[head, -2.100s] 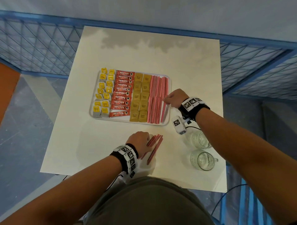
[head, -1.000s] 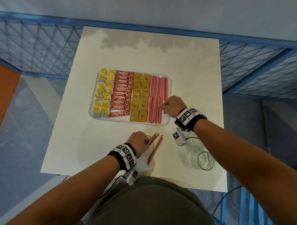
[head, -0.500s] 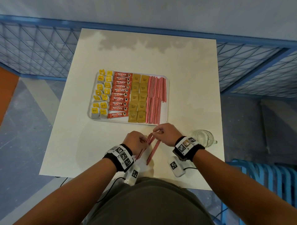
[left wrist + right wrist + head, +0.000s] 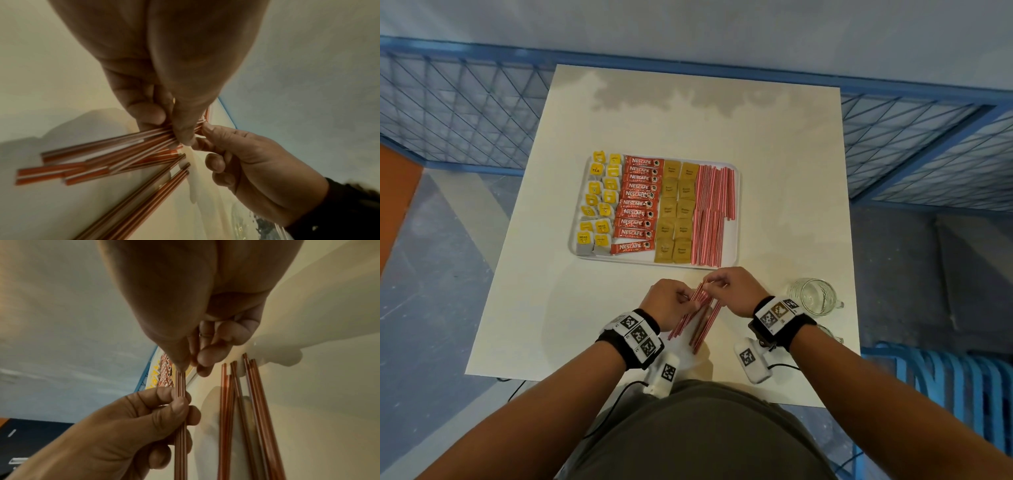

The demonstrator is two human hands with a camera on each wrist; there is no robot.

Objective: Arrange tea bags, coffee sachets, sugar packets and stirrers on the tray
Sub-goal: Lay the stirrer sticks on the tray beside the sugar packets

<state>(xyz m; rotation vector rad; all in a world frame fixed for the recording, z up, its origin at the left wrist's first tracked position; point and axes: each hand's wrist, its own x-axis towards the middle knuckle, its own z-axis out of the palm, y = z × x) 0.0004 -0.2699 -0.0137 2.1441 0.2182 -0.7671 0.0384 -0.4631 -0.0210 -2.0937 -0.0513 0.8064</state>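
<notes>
Below the tray point(image 4: 736, 212), both wrist views show left hand point(image 4: 669, 301) and right hand point(image 4: 736, 291) pinching stirrers point(image 4: 180, 418).

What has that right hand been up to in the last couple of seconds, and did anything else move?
The right hand left the stirrers on the tray and came back toward the person, where it now pinches the top ends of the stirrers that the left hand holds above the table. The left hand kept its bundle throughout. The filled rows on the tray and the loose stirrers on the table look unchanged.
</notes>
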